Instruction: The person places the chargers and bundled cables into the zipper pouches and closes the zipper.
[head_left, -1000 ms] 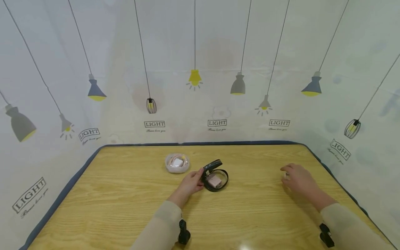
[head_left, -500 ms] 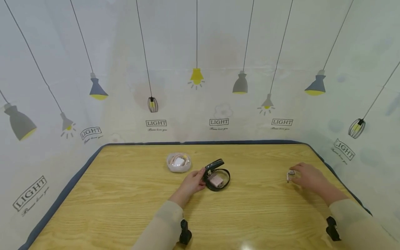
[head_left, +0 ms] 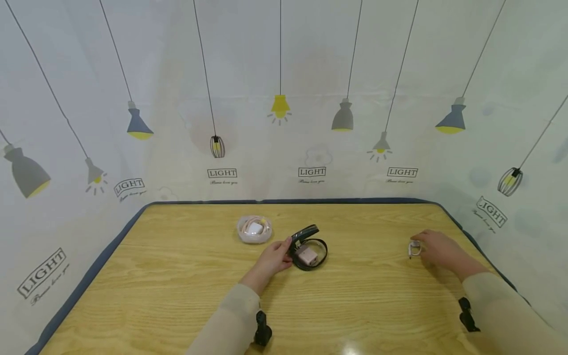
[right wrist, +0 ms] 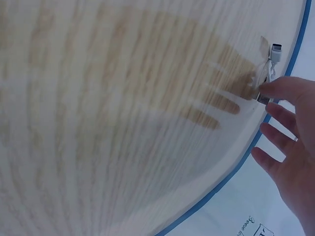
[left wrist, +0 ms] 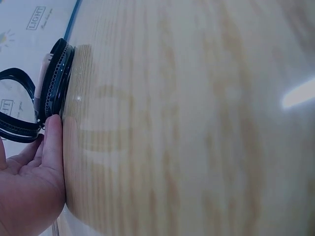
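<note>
In the head view my left hand [head_left: 271, 257] grips the hinge side of a small round black zip case [head_left: 326, 253], its lid tilted up. A pink charger plug [head_left: 307, 255] sits inside the case. The left wrist view shows the case [left wrist: 55, 81] on edge beyond my fingertips, resting on the table. Far to the right, my right hand [head_left: 443, 252] pinches a short looped white USB cable [head_left: 415, 248] between thumb and fingertip. In the right wrist view the cable's connector [right wrist: 276, 53] sticks up past the fingers, and the other fingers are spread apart.
A clear round container [head_left: 254, 237] with a coiled pink cable and a white plug stands behind and left of my left hand. The wooden table [head_left: 337, 305] has a blue-edged border [head_left: 284, 201], and a lamp-printed cloth [head_left: 248, 98] rises around it.
My right hand has shifted slightly rightward, and the white cable, mostly hidden by the fingers at first, shows more fully. The left hand and the case have stayed put.
</note>
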### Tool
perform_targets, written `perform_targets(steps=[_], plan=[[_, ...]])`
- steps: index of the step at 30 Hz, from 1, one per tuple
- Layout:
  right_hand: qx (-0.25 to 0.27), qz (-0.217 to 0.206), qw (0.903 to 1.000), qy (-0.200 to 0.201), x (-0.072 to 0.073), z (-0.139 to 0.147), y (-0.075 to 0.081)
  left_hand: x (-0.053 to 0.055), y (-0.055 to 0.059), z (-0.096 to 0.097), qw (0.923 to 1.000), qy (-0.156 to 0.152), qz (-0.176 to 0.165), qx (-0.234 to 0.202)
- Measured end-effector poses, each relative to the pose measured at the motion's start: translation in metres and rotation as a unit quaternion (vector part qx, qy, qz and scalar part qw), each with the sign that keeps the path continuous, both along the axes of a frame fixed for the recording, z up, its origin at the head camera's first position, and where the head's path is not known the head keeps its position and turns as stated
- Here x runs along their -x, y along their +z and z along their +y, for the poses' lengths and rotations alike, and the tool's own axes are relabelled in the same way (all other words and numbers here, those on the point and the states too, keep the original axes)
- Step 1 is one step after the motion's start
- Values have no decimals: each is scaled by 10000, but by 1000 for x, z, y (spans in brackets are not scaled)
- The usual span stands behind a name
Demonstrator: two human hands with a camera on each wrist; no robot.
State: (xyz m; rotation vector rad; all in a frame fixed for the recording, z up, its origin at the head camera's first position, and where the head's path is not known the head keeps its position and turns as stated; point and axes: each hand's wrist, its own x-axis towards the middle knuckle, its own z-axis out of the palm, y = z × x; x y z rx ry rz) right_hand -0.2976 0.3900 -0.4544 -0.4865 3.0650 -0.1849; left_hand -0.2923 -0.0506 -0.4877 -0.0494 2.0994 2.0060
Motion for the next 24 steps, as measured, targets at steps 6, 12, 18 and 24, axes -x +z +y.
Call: perform_targets(steps=[6,12,18,24], plan=[[-107,-126,9999,1,3,-4,0,0,1,0,10000,-28,10,-15],[-122,-142,9998,-22,8,-3,-1,1,0,0,10000,-22,-5,-38],[-48,-237,9997,-86,10,-4,0,2,-1,0,10000,13,-21,-68],[-183,-267,9995,-44,7,-5,5,2,-2,1,10000,34,-10,-70]])
